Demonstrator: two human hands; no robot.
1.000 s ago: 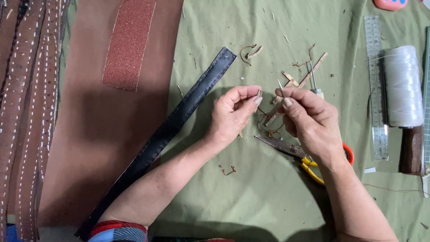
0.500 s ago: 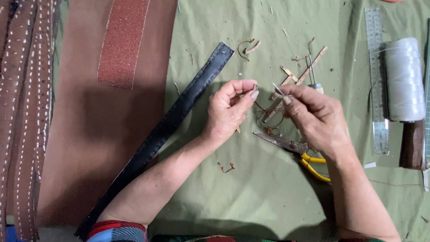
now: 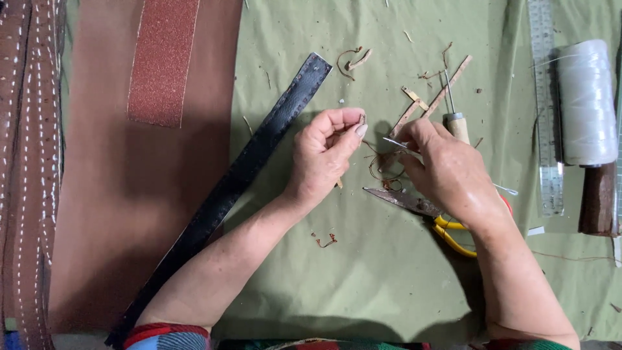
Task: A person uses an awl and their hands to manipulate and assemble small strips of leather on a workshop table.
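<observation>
My left hand hovers over the green cloth with thumb and forefinger pinched on the end of a thin brown thread. My right hand sits beside it, fingers pinched on a small metal needle that points at the left hand. The thread loops loosely between the two hands. A long black leather strap lies diagonally just left of my left arm.
Yellow-handled scissors lie under my right wrist. An awl with a wooden handle and leather scraps lie beyond it. A clear ruler and white thread spool lie at right. Brown leather sheet, red strip and stitched straps lie at left.
Both hands have drifted slightly down and apart; the needle tip now shows between them. The view has shifted a little.
</observation>
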